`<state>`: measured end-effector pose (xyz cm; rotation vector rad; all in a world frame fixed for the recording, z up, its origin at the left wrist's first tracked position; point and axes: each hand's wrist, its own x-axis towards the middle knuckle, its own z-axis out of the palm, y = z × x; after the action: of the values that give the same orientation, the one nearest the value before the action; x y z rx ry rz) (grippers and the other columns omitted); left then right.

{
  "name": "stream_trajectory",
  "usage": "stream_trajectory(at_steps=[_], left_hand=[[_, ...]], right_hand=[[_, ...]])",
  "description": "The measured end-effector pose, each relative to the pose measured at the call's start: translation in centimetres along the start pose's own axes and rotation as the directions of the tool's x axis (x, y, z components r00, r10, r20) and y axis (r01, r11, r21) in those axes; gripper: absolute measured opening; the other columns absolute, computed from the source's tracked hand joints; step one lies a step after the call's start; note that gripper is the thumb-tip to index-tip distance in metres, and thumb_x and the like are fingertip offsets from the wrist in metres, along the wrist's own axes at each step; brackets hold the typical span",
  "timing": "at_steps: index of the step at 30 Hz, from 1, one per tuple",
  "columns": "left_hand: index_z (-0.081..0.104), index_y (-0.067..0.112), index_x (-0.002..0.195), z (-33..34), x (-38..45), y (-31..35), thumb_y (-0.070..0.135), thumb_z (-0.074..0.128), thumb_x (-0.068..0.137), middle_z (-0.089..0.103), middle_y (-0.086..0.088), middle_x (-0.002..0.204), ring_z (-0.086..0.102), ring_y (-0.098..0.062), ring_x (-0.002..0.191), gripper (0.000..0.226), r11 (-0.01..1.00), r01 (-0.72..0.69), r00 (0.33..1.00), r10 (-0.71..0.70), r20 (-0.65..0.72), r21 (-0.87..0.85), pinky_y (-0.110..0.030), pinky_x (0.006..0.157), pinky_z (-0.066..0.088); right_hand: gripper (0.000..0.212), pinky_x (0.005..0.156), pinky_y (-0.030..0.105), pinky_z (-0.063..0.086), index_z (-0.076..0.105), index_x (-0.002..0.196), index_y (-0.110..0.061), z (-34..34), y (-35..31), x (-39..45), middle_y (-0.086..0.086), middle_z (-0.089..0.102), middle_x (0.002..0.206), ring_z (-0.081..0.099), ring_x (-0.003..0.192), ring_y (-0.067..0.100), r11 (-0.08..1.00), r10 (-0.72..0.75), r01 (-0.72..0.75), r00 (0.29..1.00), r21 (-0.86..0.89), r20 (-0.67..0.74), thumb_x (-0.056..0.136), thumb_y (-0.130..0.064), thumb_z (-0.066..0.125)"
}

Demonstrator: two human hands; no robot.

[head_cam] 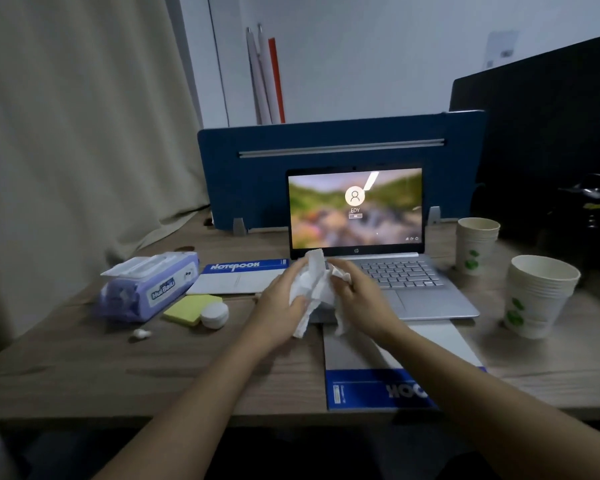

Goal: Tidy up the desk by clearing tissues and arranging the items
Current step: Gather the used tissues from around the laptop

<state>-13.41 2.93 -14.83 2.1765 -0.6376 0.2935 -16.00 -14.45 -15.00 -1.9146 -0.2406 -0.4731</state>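
Crumpled white tissue point(314, 287) is held up off the desk point(84, 358), in front of the laptop's near-left corner, gripped from both sides. Left hand point(281, 306) has fingers curled around the tissue's left side, thumb pressing into the lower part. Right hand point(357, 296) closes on the right side, fingers bent and bunched against the paper; exact pinch point is hidden by the folds, so I cannot tell which fingertips carry it. 1 loose tail of tissue hangs below the hands. Open silver laptop point(395, 271) sits just behind, screen lit on a login page. Blue-edged notebook point(243, 277) lies left of the laptop, title readable. A 2nd notebook point(371, 382) lies near the desk's front edge under the right forearm, title upside down. Yellow sticky pad point(187, 308) sits in front of the left notebook, with a small white round case point(215, 315) touching its right corner. Purple wipes pack point(146, 287) is further left, lid flap up. A small white item point(141, 334), maybe an earbud, too blurred to confirm, lies near the pack. 2 stacks of paper cups stand right of the laptop: far stack point(475, 244), near stack point(537, 296). Blue divider panel point(326, 147) runs behind the laptop.
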Motion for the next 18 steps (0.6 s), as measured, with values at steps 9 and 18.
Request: stream_trajectory(at_steps=[9, 18], left_hand=[[0.042, 0.014, 0.144, 6.7, 3.6, 2.9, 0.022, 0.039, 0.101, 0.056, -0.010, 0.139, 0.053, -0.021, 0.128, 0.044, 0.554, 0.232, 0.972, -0.095, 0.215, -0.800, -0.032, 0.106, 0.042], [0.047, 0.027, 0.141, 8.4, 4.1, 1.9, -0.002, 0.055, 0.089, 0.066, 0.017, 0.125, 0.060, -0.003, 0.116, 0.060, 0.820, 0.060, 0.995, -0.007, 0.095, -0.570, -0.027, 0.093, 0.050]], right_hand=[[0.046, 0.114, 0.037, 0.035, 0.054, 0.137, -0.021, 0.8, 1.2, 1.5, 0.000, 0.058, 0.138, 0.052, 0.129, 0.012, 0.836, 0.251, -0.177, 0.965, 0.519, -0.076, 0.104, -0.042, 0.031], [0.049, 0.067, 0.021, 0.053, 0.053, 0.135, -0.032, -2.0, 2.8, 1.1, -0.001, 0.076, 0.102, 0.072, 0.090, 0.013, 0.785, 0.274, -0.211, 0.962, 0.582, -0.020, 0.098, -0.002, 0.043]])
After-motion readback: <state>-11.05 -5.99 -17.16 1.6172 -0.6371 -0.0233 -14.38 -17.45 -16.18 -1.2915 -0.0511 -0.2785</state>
